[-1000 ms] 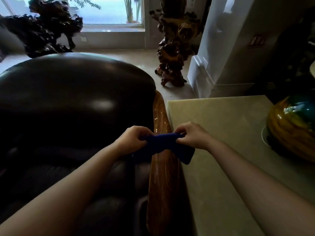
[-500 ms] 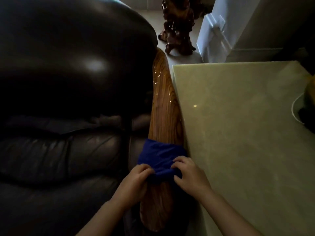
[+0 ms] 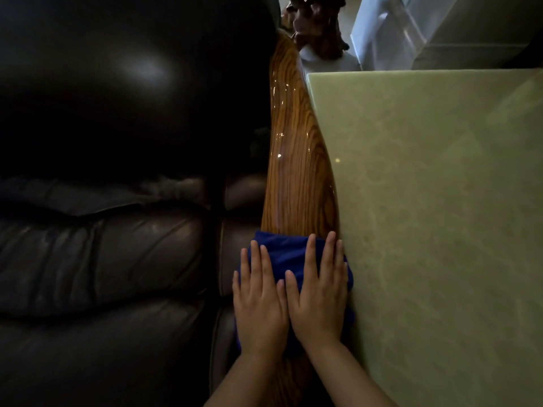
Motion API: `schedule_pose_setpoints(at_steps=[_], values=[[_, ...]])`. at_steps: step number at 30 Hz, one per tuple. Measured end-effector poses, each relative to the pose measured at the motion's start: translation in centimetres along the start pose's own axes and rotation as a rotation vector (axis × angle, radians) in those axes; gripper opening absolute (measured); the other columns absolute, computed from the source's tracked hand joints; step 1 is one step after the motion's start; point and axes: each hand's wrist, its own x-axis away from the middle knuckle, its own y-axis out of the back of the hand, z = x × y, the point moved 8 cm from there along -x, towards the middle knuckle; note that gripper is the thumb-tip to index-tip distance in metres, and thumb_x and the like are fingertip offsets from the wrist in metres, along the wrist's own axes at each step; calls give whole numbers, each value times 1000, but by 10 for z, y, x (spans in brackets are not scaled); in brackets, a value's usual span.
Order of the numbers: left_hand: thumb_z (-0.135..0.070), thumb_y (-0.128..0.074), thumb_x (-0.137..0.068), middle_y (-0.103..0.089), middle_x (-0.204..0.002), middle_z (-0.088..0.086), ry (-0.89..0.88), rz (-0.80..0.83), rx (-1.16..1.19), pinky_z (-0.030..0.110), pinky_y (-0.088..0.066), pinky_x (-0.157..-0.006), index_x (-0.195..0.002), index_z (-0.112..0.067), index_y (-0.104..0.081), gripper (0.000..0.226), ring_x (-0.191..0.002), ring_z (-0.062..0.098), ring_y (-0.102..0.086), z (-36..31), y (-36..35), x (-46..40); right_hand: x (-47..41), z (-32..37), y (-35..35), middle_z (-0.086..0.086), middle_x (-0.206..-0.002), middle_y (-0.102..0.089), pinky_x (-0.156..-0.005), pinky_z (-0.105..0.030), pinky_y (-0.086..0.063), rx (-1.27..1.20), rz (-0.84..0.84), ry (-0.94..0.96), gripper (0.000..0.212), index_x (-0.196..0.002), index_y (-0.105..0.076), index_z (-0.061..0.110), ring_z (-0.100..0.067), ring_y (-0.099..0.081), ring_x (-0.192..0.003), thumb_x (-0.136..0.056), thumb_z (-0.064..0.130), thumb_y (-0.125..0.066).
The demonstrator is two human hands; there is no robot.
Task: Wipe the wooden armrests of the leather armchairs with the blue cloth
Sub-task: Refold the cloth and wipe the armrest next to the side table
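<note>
A glossy wooden armrest [image 3: 296, 160] runs from the bottom centre up toward the top, along the right side of a dark leather armchair [image 3: 117, 230]. A blue cloth [image 3: 282, 254] is draped over the near part of the armrest. My left hand [image 3: 260, 304] and my right hand [image 3: 318, 295] lie side by side on the cloth. Both are palm down with fingers stretched forward, pressing the cloth onto the wood. The cloth's far edge shows beyond my fingertips, and its sides hang over both flanks of the armrest.
A pale green stone-topped table [image 3: 440, 230] stands tight against the armrest's right side. A dark carved wooden sculpture [image 3: 317, 30] stands on the floor past the armrest's far end. A white cabinet [image 3: 390, 30] is at the top right.
Both hands went from pinching the cloth's edges to lying flat on it. The cloth came down the armrest toward me, and my view tilted further downward.
</note>
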Motion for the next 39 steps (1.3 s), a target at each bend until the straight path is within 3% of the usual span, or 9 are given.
schedule_pose_setpoints(at_steps=[2,7,13,18,26,31,33,36,39], values=[[-37,-18,-93,-3,-153,3,16,-54,4,43,-14,-113,-143,-14,-2,58,-143,23,-6,-2,1,-8,-12,2,-2,-13,-154,-11,-111,-50,-24,37,-23,56,64,-146,-10,16,-30,-13,-142,-92,46,-24],[-37,-15,-92,3,-154,-1,24,-79,29,36,-12,-114,-143,-17,3,58,-143,16,-1,-12,8,-44,-54,9,4,-8,-155,-6,-114,-49,-17,23,-55,173,61,-147,-3,20,-23,-5,-144,-93,40,-23],[-46,-13,-90,32,-148,-9,-67,-80,146,34,10,-117,-139,-34,22,61,-140,7,24,-21,27,-63,-67,-2,21,-1,-155,13,-112,-54,2,-136,-39,133,60,-144,3,36,-18,13,-143,-91,52,-20],[-49,-15,-90,29,-149,-15,-156,-1,115,35,-2,-117,-137,-43,19,58,-139,2,23,-13,16,-63,-61,-2,13,-6,-155,1,-113,-51,-17,-165,-31,79,61,-143,-12,35,-27,1,-143,-88,57,-27],[-43,-15,-91,24,-149,-11,-152,-22,118,32,-2,-116,-140,-28,14,58,-139,2,22,-33,23,-120,-119,5,15,-6,-156,-6,-111,-40,-18,-151,-46,111,57,-142,-13,38,-25,-5,-143,-90,53,-28],[-37,-22,-95,30,-148,-5,-161,-23,67,40,6,-118,-139,-28,20,61,-138,9,28,-57,42,-168,-168,14,28,-6,-157,5,-113,-56,-15,-140,8,86,55,-140,1,44,-23,4,-144,-91,56,-20],[-35,-27,-94,16,-153,1,-263,-60,89,38,7,-117,-143,-27,10,63,-141,12,21,-61,45,-156,-159,13,33,-4,-156,5,-111,-57,-20,-166,-47,34,56,-142,2,43,-23,0,-144,-91,55,-19],[-32,-27,-91,-3,-153,2,-381,-18,36,35,0,-114,-145,-20,-8,58,-143,15,10,-63,35,-148,-155,16,25,1,-154,0,-112,-47,-28,-219,-4,68,56,-142,-3,39,-20,-6,-143,-89,50,-17],[-38,-14,-91,14,-153,-6,-334,51,48,30,11,-115,-143,-25,3,57,-141,10,22,-64,31,-171,-173,16,25,7,-153,3,-112,-34,-21,-236,-2,72,53,-141,-3,39,-13,-3,-142,-90,48,-15]])
